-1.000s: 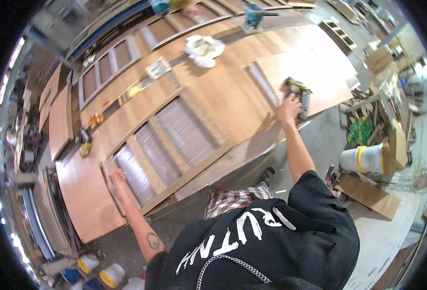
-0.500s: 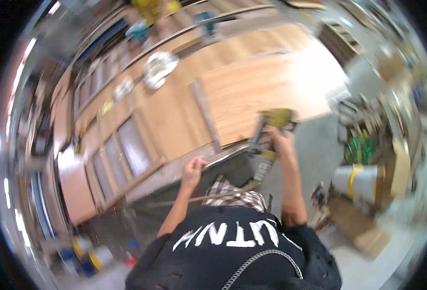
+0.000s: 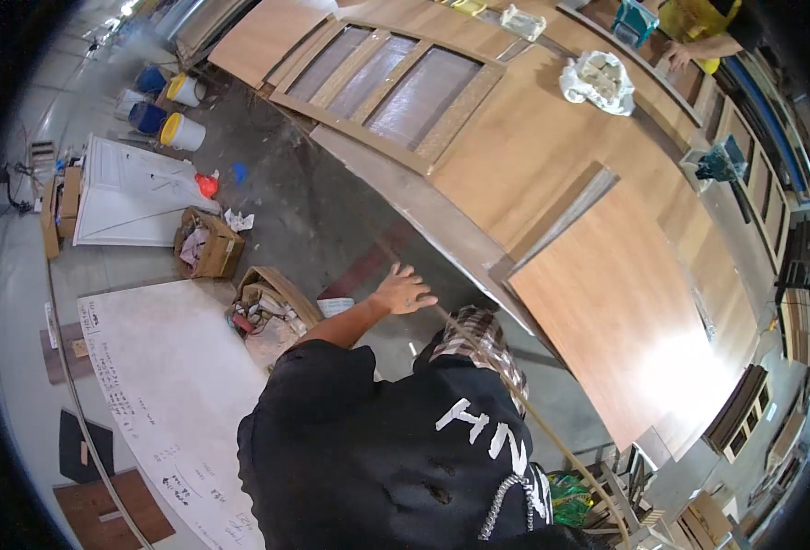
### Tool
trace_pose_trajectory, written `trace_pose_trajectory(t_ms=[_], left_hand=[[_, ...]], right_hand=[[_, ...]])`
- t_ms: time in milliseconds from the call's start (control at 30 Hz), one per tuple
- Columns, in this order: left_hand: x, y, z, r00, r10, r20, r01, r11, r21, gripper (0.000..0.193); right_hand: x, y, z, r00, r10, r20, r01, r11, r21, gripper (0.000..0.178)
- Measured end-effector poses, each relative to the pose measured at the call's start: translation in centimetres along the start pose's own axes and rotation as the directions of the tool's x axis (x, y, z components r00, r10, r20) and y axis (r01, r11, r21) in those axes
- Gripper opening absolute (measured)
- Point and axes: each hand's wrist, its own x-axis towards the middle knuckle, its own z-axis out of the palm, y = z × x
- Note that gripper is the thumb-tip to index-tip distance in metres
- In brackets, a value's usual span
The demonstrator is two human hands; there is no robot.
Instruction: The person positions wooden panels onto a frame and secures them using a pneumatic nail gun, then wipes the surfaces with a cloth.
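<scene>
My left hand [image 3: 405, 290] is held out over the floor in front of me, its fingers spread and nothing gripped in them. A thin tan hose [image 3: 524, 403] passes right by its fingertips and slants down to the lower right; whether they touch, I cannot tell. My right hand and whatever it may hold are out of the picture. To the right of my left hand is the workbench, where a loose pale wood sheet [image 3: 616, 302] lies along the near edge over other wood panels [image 3: 515, 156].
A framed door panel [image 3: 487, 96] and a white plastic bag [image 3: 597, 82] lie on the bench. Beyond it is another person's hand [image 3: 678, 55]. Left are an open carton [image 3: 281, 307], a large white board [image 3: 166, 376] and white buckets [image 3: 183, 133].
My view has swung left. My right hand, earlier holding a yellow-green nail gun, has left the picture. My left hand has moved away from the bench edge, fingers now spread.
</scene>
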Motion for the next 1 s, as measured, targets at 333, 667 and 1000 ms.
trace_pose_trajectory(t_ms=[333, 667, 1000], left_hand=[[-3.7, 20.5, 25.0, 0.786, -0.541, 0.299, 0.61, 0.603, -0.513, 0.06], [0.6, 19.3, 15.6, 0.61, -0.782, 0.126, 0.367, 0.138, -0.92, 0.015], [7.8, 20.7, -1.1, 0.554, -0.795, -0.245, 0.458, 0.538, -0.708, 0.046]], right_hand=[[15.7, -9.5, -9.9, 0.969, -0.24, 0.063, 0.248, 0.946, -0.211, 0.03], [21.5, -1.2, 11.5, 0.803, -0.128, 0.582, 0.591, 0.299, -0.749, 0.065], [16.9, 8.1, 16.0, 0.546, -0.528, 0.65, 0.835, 0.41, -0.368, 0.05]])
